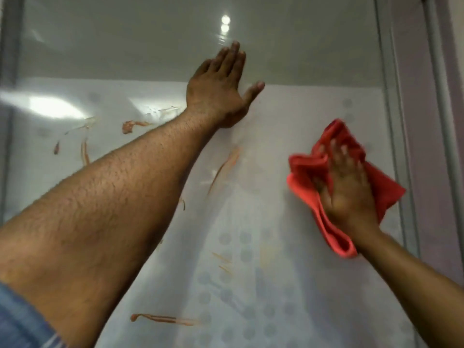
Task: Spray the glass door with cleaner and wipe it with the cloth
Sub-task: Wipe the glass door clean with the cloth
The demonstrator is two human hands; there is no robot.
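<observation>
The glass door [288, 126] fills the view, with a pale dotted curtain behind it. Several brown-orange smears [130, 126] streak the glass at left, centre and bottom. My left hand [221, 89] lies flat on the upper middle of the pane, fingers spread, holding nothing. My right hand [349, 189] presses a crumpled red cloth [308, 177] against the glass on the right side, blurred by motion. No spray bottle is in view.
A grey metal door frame [394, 121] runs down the right side, with a lilac wall [426, 146] beyond it. Another frame edge [7, 71] stands at the far left. Ceiling lights reflect near the top [225, 22].
</observation>
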